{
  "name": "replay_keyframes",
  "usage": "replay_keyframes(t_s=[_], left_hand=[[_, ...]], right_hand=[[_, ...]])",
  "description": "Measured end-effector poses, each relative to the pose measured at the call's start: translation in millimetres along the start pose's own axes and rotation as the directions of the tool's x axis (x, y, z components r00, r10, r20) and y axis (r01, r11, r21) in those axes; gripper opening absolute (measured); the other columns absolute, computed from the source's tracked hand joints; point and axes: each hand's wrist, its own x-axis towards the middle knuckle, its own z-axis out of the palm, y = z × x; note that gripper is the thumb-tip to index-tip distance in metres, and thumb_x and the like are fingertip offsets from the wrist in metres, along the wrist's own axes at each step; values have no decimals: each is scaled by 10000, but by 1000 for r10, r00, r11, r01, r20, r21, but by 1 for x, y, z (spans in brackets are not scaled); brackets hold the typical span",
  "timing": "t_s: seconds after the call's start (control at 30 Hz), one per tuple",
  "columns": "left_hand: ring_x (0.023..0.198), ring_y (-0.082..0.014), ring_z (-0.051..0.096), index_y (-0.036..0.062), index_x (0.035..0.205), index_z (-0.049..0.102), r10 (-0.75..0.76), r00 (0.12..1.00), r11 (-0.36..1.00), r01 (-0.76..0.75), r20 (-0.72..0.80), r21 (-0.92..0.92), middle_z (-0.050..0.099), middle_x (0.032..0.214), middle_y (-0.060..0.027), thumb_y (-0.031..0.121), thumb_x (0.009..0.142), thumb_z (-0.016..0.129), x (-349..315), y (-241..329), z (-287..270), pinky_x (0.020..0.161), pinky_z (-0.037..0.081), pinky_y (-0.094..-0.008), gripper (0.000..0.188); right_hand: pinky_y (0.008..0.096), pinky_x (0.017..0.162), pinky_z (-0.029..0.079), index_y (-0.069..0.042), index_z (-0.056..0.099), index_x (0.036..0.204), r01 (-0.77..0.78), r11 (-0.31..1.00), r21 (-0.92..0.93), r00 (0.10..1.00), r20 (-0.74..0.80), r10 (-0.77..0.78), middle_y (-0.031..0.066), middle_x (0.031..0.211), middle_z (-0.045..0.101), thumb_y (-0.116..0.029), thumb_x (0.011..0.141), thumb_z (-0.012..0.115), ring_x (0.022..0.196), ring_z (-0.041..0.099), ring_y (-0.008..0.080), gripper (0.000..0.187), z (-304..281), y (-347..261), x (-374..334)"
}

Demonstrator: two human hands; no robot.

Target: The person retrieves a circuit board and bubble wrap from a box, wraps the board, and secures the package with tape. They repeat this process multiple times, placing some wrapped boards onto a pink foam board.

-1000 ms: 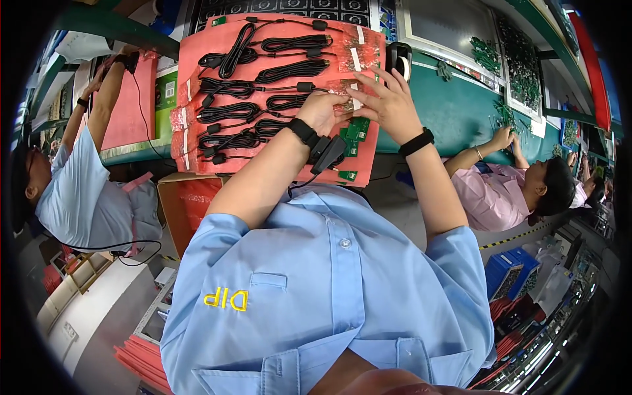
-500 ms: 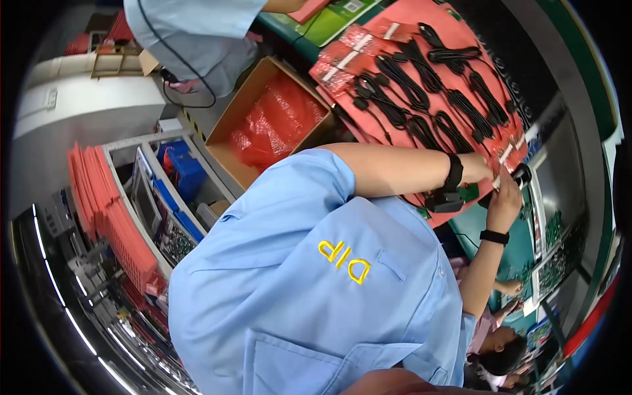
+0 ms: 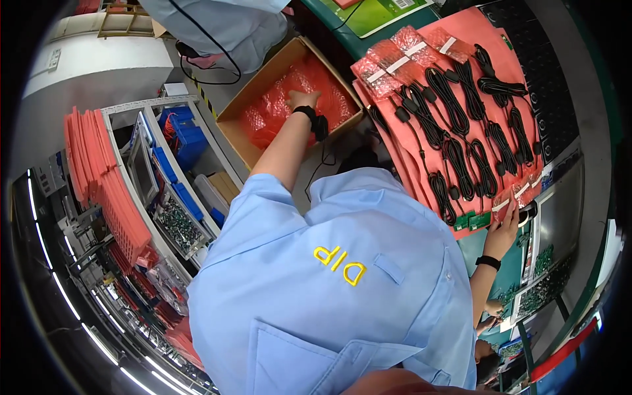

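My left hand [image 3: 303, 99] reaches into a cardboard box [image 3: 238, 141] of red bubble-wrap bags [image 3: 332, 105]. It touches the bags; its fingers are partly buried, so their grip does not show. At the right, my right hand [image 3: 503, 232] lies at the edge of a pink foam sheet [image 3: 411, 155], fingers stretched out over a red bubble-wrap packet with a white strip [image 3: 503, 205]. Beside it on the sheet are small green circuit boards [image 3: 471, 221]. Bundled black cables [image 3: 454, 158] lie in rows across the sheet. More red packets with white strips [image 3: 395, 64] line its far edge.
A metal rack [image 3: 148, 105] at the left carries blue bins [image 3: 187, 141] and pink foam sheets [image 3: 89, 158]. Another person in light blue [image 3: 224, 33] stands beyond the box. A black cable [image 3: 209, 39] hangs there. Trays of green boards [image 3: 543, 276] stand at the right, near another person's hands [image 3: 492, 308].
My left hand has left the packet beside my right hand and moved left into the cardboard box. My right hand stays at the foam sheet's edge. The view has shifted.
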Motion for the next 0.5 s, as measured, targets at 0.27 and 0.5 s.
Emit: replay_keyframes(t_s=[0.27,0.5], left_hand=[[1087,-339,559,-27,1164,537,48,995,992,-58,89,113,576,1167,-219,283,711,767,93,-78,0,926,440,-394,595],[977,-303,619,-4,964,672,415,910,906,-415,-17,-81,647,1008,-210,172,790,654,98,-88,-45,835,476,-367,248]], right_hand=[[405,911,436,-119,522,1254,-116,982,146,993,2,117,139,1286,492,-46,850,521,1165,476,331,410,-39,-6,0],[352,895,448,-66,602,1138,-106,958,268,991,-51,124,142,1168,574,-44,869,532,1088,545,280,278,-49,-25,-9]])
